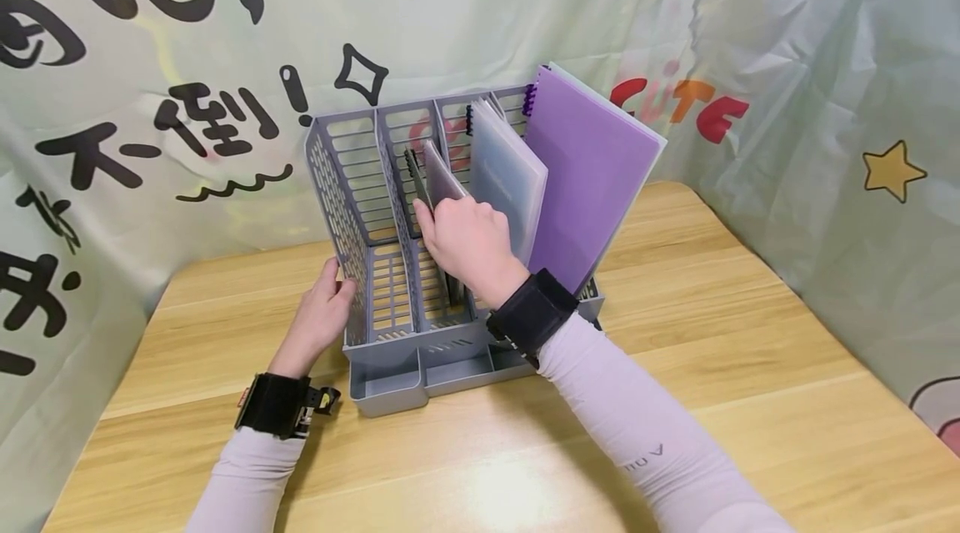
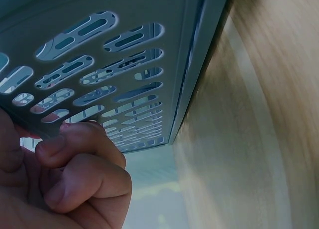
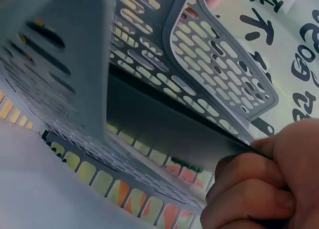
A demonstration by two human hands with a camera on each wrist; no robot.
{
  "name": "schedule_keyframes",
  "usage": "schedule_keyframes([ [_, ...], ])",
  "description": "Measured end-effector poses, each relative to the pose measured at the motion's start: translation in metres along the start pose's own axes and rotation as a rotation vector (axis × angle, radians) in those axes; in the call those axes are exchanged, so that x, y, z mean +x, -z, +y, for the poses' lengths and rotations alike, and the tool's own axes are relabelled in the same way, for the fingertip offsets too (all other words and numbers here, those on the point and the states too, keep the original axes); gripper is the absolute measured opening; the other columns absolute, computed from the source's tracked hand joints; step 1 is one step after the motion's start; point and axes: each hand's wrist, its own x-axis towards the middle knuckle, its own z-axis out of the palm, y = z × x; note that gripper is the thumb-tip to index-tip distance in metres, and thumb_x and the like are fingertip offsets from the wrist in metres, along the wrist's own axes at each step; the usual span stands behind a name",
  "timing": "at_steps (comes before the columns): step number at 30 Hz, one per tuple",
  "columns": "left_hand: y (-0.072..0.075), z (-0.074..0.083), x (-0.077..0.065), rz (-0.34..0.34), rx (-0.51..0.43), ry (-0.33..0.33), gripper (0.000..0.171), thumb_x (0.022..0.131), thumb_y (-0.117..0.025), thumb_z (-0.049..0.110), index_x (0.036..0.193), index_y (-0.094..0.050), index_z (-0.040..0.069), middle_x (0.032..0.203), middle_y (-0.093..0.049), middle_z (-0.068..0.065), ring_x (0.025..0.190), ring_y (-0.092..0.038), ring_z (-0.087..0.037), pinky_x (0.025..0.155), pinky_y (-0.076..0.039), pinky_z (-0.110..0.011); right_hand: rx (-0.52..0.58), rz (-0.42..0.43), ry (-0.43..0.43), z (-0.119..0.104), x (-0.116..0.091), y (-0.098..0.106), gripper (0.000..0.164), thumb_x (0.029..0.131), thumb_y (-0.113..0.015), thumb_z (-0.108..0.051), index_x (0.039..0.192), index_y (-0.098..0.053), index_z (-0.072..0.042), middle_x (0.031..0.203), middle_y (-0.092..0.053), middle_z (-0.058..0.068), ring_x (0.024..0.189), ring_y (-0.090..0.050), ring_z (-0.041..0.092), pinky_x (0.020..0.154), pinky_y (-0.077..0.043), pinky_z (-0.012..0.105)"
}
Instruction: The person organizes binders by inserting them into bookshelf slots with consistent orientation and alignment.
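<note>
A grey slotted desk file organizer stands on the table. My left hand grips the front edge of its left side wall; the left wrist view shows the curled fingers against the slotted wall. My right hand pinches a thin dark spiral notebook that stands in the second compartment from the left. In the right wrist view, the notebook's dark cover runs between the slotted dividers to the thumb and fingers. A bluish, translucent-covered spiral notebook and a large purple spiral notebook lean farther right.
Along the organizer's front runs a low tray with divided sections. The wooden table extends on both sides. A pale printed cloth hangs behind, close to the organizer's back.
</note>
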Motion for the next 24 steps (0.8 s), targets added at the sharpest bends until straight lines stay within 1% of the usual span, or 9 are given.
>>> schedule_keyframes([
  [3,0.000,0.000,0.000,0.002,-0.002,0.003,0.054,0.105,-0.031,0.025,0.155,-0.016,0.010,0.142,-0.040,-0.027,0.118,-0.048,-0.042,0.083,-0.046,-0.055,0.028,-0.079,-0.018,0.003,-0.001,0.004,0.061,0.102,-0.030,-0.049,0.056,-0.052,-0.016,0.055,-0.047,0.004,0.046,-0.046,0.022,0.038,-0.038,0.037],
  [7,-0.001,0.001,0.000,-0.003,-0.009,0.003,0.054,0.105,-0.031,0.024,0.155,-0.016,0.009,0.141,-0.040,-0.027,0.117,-0.048,-0.042,0.084,-0.046,-0.054,0.084,-0.155,-0.025,0.007,-0.002,0.010,0.054,0.101,-0.031,-0.043,0.056,-0.047,-0.017,0.056,-0.044,0.002,0.048,-0.046,0.021,0.040,-0.036,0.035],
  [10,0.000,0.000,0.001,-0.006,-0.014,0.002,0.054,0.105,-0.031,0.024,0.155,-0.015,0.009,0.141,-0.040,-0.028,0.117,-0.048,-0.042,0.084,-0.046,-0.054,0.105,-0.202,0.000,0.009,-0.003,0.015,0.050,0.100,-0.030,-0.035,0.056,-0.043,-0.016,0.056,-0.040,0.001,0.049,-0.046,0.021,0.040,-0.033,0.034],
  [13,0.000,-0.001,0.000,-0.003,-0.015,0.002,0.054,0.105,-0.031,0.023,0.155,-0.016,0.009,0.141,-0.041,-0.028,0.117,-0.048,-0.042,0.084,-0.045,-0.054,0.087,-0.242,0.040,0.010,-0.004,0.018,0.049,0.101,-0.028,-0.032,0.057,-0.044,-0.016,0.057,-0.040,0.001,0.048,-0.047,0.021,0.039,-0.034,0.033],
  [16,0.001,-0.001,0.000,-0.001,-0.011,0.004,0.054,0.105,-0.031,0.024,0.155,-0.016,0.009,0.141,-0.041,-0.028,0.118,-0.048,-0.042,0.084,-0.045,-0.054,0.045,-0.264,0.063,0.010,-0.005,0.019,0.051,0.103,-0.026,-0.030,0.060,-0.049,-0.016,0.057,-0.044,0.001,0.048,-0.049,0.021,0.039,-0.038,0.034],
  [19,0.000,0.000,-0.001,-0.003,-0.007,0.004,0.054,0.105,-0.031,0.024,0.155,-0.016,0.009,0.141,-0.040,-0.028,0.118,-0.048,-0.042,0.084,-0.046,-0.054,0.016,-0.268,0.064,0.009,-0.005,0.020,0.051,0.105,-0.027,-0.029,0.062,-0.052,-0.016,0.057,-0.047,0.003,0.047,-0.050,0.021,0.039,-0.040,0.034],
  [22,0.000,0.000,0.000,-0.002,-0.009,0.002,0.054,0.105,-0.031,0.024,0.155,-0.016,0.009,0.142,-0.040,-0.027,0.117,-0.048,-0.042,0.084,-0.046,-0.054,0.001,-0.245,0.057,0.009,-0.005,0.018,0.051,0.105,-0.029,-0.029,0.062,-0.053,-0.015,0.056,-0.049,0.004,0.049,-0.050,0.022,0.040,-0.040,0.035],
  [24,-0.001,0.000,0.000,0.000,-0.008,0.000,0.054,0.105,-0.031,0.024,0.155,-0.015,0.009,0.141,-0.040,-0.027,0.117,-0.049,-0.042,0.083,-0.046,-0.054,-0.009,-0.208,0.047,0.010,-0.006,0.017,0.051,0.104,-0.032,-0.030,0.060,-0.052,-0.015,0.055,-0.049,0.004,0.049,-0.050,0.023,0.039,-0.040,0.035],
])
